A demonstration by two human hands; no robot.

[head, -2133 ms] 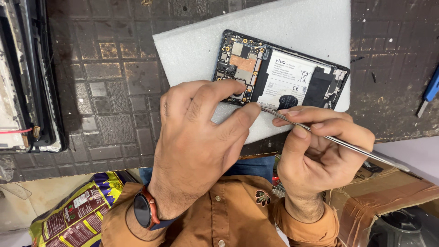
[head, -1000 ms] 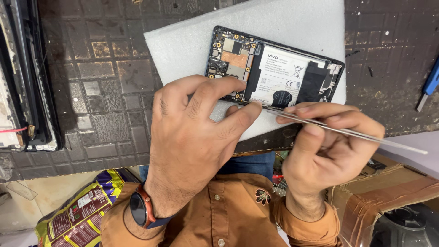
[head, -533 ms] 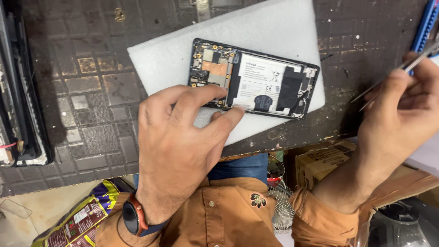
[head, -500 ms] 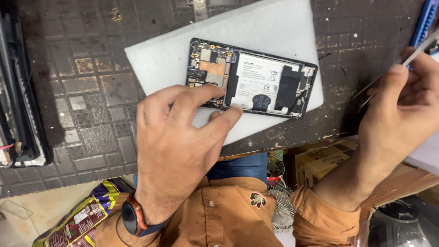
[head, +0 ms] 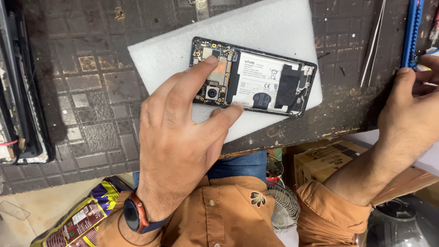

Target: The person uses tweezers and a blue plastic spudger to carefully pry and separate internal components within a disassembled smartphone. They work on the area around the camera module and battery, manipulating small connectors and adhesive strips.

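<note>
Dark tiled bench (head: 82, 91): white foam pad (head: 274, 27) near its front edge carries an opened phone (head: 256, 77). Left hand (head: 178, 137), open, fingertips pin the phone's camera end. Right hand (head: 411, 114) at the right edge; grip unclear. Risk: finger pressure could damage exposed circuitry.

Worn workbench, seen from above

Dark mat (head: 91, 105) embossed with square tiles, scuffed and dusty, chipped along the near edge. Below it: cardboard box (head: 329, 158), small wire fan guard (head: 283, 208), printed snack packet (head: 75, 224), pale floor (head: 27, 206).
</note>
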